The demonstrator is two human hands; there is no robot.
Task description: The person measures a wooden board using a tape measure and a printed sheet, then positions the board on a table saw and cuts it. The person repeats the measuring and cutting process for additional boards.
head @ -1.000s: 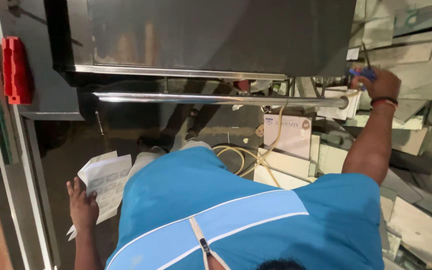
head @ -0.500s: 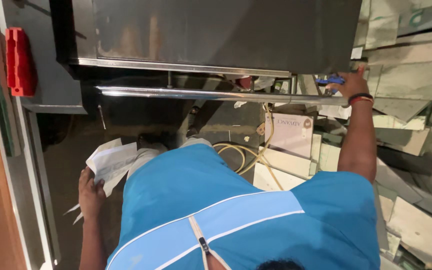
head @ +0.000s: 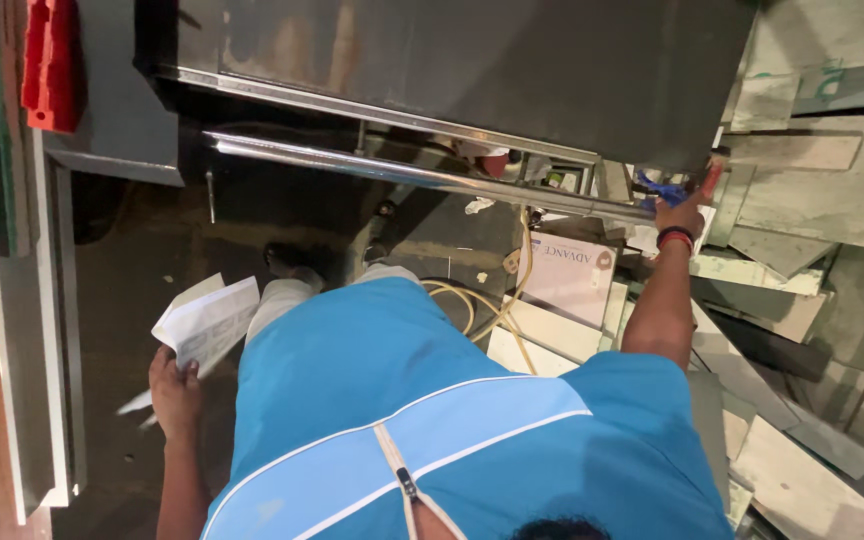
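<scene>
I look straight down my blue shirt at a dark floor. My left hand (head: 176,392) hangs at my side, fingers closed on a folded sheaf of white papers (head: 207,322). My right hand (head: 680,212) is stretched out ahead at the right end of a shiny metal bar (head: 402,175) that runs along the front of a big dark metal machine (head: 472,70). That hand grips a small blue tool (head: 664,189) with a red end, held against the machine's lower right corner. A red and black band sits on that wrist.
A red plastic part (head: 50,62) is fixed on a grey panel at the upper left. Flat board offcuts (head: 802,300) lie piled on the right. A white printed box (head: 569,275) and a loop of yellowish hose (head: 472,305) lie on the floor below the bar.
My right hand with the blue tool came down from above the bar to its right end. My left hand drew the papers in closer to my leg.
</scene>
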